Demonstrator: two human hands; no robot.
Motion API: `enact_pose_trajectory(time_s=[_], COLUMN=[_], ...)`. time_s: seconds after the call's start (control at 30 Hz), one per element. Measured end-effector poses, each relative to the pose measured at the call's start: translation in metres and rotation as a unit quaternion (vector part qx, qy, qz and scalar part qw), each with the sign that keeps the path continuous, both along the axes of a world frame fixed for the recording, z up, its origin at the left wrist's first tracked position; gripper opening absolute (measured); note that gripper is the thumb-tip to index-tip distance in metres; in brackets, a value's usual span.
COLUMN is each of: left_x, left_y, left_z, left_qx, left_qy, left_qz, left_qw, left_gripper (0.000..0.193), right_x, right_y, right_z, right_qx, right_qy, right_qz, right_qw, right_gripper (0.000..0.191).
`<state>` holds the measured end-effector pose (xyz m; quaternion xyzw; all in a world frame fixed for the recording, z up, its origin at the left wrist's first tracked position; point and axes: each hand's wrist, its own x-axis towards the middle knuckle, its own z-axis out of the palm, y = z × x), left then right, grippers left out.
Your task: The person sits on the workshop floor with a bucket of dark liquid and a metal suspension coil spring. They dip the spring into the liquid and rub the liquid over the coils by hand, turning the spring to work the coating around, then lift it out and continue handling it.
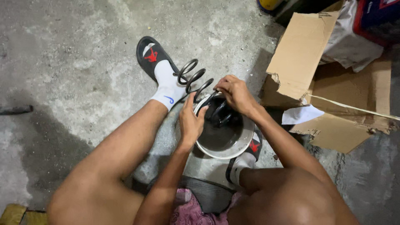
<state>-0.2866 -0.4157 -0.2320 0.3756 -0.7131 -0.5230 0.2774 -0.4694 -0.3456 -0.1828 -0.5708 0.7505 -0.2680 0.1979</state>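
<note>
A stained grey concrete floor [75, 54] filled the frame, with a torn cardboard box [333, 83] at upper right. At centre stood a white bowl [225, 153] (dark liquid inside). Over it the left hand [190, 124] and right hand [234, 92] gripped a black coil spring [195, 78].

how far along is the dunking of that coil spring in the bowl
Done: the lower end of the black coil spring already sits in the dark liquid in the white bowl. In hand: the left hand steadies the spring at the rim, and the right hand holds it from above. Left: the upper coils stick out over the rim, above the liquid.
</note>
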Motion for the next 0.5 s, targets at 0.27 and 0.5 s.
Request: enact_pose_trajectory(time_s=[0.27,0.5], left_x=[0.002,0.000], left_y=[0.000,-0.001], left_z=[0.001,0.007], left_qx=[0.003,0.019], left_qy=[0.007,-0.003], left_qz=[0.005,0.006], left_qw=[1.000,1.000], left_gripper=[0.056,0.058], right_x=[-0.009,-0.009], right_y=[0.001,0.005], right_z=[-0.013,-0.017], right_qx=[-0.058,-0.030], right_qy=[0.048,-0.061], right_qz=[0.038,-0.060], right_qw=[0.996,0.996], right_gripper=[0.017,0.013])
